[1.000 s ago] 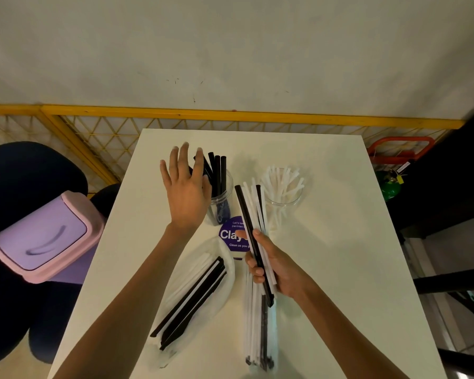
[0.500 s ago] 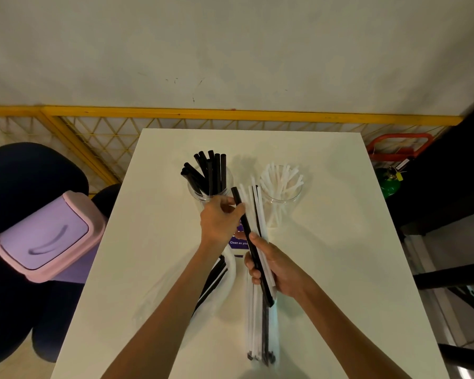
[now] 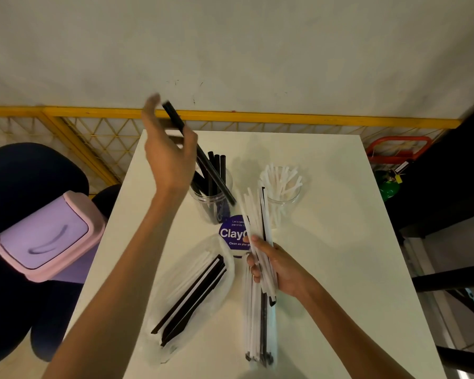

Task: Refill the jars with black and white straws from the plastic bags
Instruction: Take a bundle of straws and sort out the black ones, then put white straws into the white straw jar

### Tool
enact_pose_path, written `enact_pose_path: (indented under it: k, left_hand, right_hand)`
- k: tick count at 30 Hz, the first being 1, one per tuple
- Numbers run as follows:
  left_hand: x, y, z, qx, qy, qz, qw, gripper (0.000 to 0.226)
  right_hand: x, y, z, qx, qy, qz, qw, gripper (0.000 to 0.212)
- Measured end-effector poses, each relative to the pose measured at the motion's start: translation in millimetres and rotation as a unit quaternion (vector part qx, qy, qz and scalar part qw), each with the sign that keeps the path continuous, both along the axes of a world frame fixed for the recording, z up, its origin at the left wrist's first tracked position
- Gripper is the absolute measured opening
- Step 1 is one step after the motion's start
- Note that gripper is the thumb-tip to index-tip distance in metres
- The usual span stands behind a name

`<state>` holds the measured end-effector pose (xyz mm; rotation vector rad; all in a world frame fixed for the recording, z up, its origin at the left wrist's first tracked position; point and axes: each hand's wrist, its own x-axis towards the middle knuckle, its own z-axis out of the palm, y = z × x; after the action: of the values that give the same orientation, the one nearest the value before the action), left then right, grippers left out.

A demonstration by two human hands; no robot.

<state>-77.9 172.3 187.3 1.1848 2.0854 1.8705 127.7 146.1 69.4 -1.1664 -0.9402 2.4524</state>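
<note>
My left hand is raised above the table's far left and grips one black straw, whose lower end hangs over the clear jar of black straws. To the right stands a clear jar of white straws. My right hand holds a bundle of mostly white straws with a few black ones, still in its plastic bag, near the table's middle. A second plastic bag with black and white straws lies flat on the table between my arms.
A purple round sticker sits on the white table in front of the jars. A pink-lidded bin and a dark chair stand to the left. A yellow mesh railing runs behind the table; black furniture is at the right.
My left hand pinched a black straw out of the bundle in my right hand and lifted it up and left over the black-straw jar. The right hand stayed in place.
</note>
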Motion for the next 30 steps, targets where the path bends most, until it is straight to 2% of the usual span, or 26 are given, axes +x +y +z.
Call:
enact_pose_path:
  k: [2,4,13,17,21,25,27,28,30]
  left_hand:
    - [-9.7,5.1,11.9,0.047,0.084,0.019,0.995,0.056]
    - [-16.0,9.9,11.3,0.044,0.138,0.025,0.989,0.054]
    - [-6.7,6.1,-70.4,-0.105,0.254,-0.027,0.961,0.045]
    - [-8.8,5.1,-100.7,-0.182,0.311,0.022,0.933,0.034]
    - [-12.7,-0.7,-117.5,-0.204,0.354,0.020,0.912,0.030]
    - [-15.7,0.7,-126.5,-0.246,0.400,0.012,0.883,0.039]
    - [-12.3,0.3,-121.1,-0.226,0.401,0.021,0.887,0.040]
    - [-7.0,-1.2,-116.0,-0.198,0.386,0.012,0.901,0.040]
    - [14.3,-6.8,-98.3,-0.143,0.285,-0.032,0.947,0.041]
  right_hand:
    - [-1.2,1.9,1.5,0.000,0.005,-0.002,1.000,0.027]
    - [-2.9,3.8,3.7,0.001,0.011,-0.005,1.000,0.027]
    - [-8.1,5.7,8.9,0.029,-0.005,0.000,1.000,0.020]
    - [-8.1,5.1,9.7,0.027,-0.012,0.001,1.000,0.023]
    - [-5.7,4.8,9.9,0.030,-0.015,-0.001,0.999,0.027]
    - [-3.3,4.0,9.3,0.043,-0.019,-0.002,0.999,0.027]
    - [-1.5,3.7,10.0,0.047,-0.016,-0.007,0.999,0.024]
    - [-0.5,3.6,10.4,0.049,-0.013,-0.011,0.999,0.023]
    - [1.7,3.4,12.0,0.056,-0.008,-0.020,0.998,0.021]
